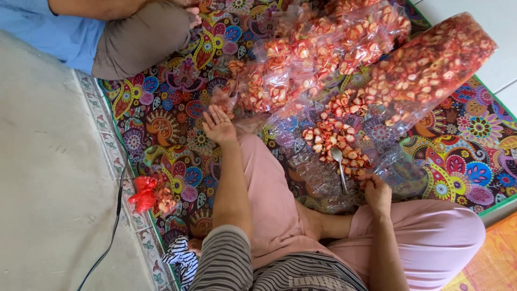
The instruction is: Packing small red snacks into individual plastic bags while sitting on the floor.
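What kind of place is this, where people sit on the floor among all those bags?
Probably a home floor used for packing snacks. A patterned mat covers the tiles, clear bags of red chips lie piled on it, and a spoon rests by loose chips near the right hand.

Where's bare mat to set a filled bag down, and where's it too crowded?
Free: patterned mat between the left hand and the red bundle; also right of the right hand. Crowded: bagged snacks, big bag, loose pile around the spoon.
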